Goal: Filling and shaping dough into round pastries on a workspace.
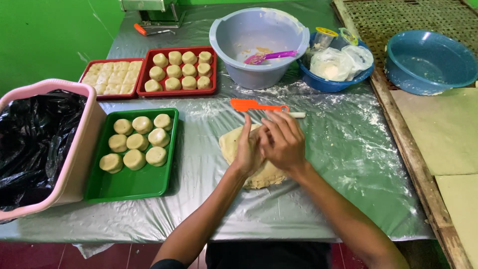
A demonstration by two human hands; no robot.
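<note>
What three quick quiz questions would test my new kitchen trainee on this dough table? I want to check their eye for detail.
1. How many dough pieces lie in the green tray?
2. True or false: the orange scraper is held in the right hand.
3. What lies under both hands, left hand included?

Key: 1. Eight. 2. False, it lies on the table. 3. A flattened slab of dough.

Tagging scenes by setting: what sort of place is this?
Likely a small home-style dough or pastry workspace: a floured plastic-covered table, trays of shaped dough pieces, a mixing basin, and both hands working over a dough slab.
</note>
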